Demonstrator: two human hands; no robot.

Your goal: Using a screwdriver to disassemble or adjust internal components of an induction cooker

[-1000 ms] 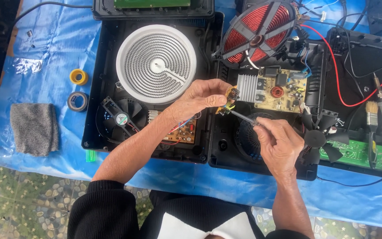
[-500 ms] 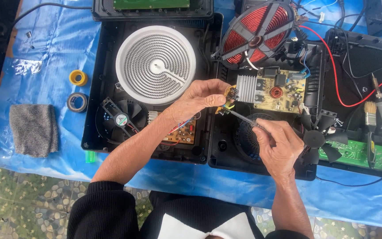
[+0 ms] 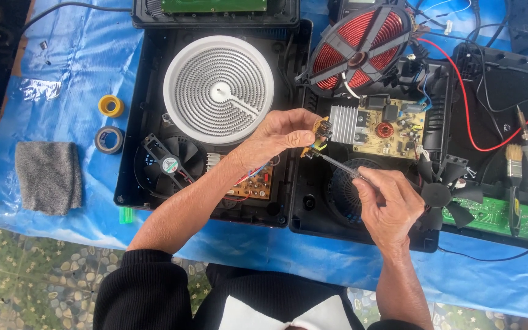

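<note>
Little has changed since the earlier frames: both hands stay where they were over the opened cooktops, and the tool's tip has barely shifted. The left hand [image 3: 279, 135] pinches a small yellow-and-black component [image 3: 319, 135] between thumb and fingers, just left of the finned heatsink [image 3: 343, 124] on the tan circuit board [image 3: 392, 129]. The right hand [image 3: 388, 200] is closed around a thin metal tool [image 3: 336, 165], whose tip meets the underside of the component. Both sit above the seam between the two black housings, over a round fan grille [image 3: 343, 189]. To the left lie the white spiral heating element [image 3: 218, 88] and a small cooling fan [image 3: 167, 164]; the red copper coil [image 3: 359, 46] leans up behind. Free room shows on the blue sheet [image 3: 68, 73] at left, holding only tape rolls [image 3: 110, 122] and a grey cloth [image 3: 49, 177]; the near bench edge runs just below the housings.
</note>
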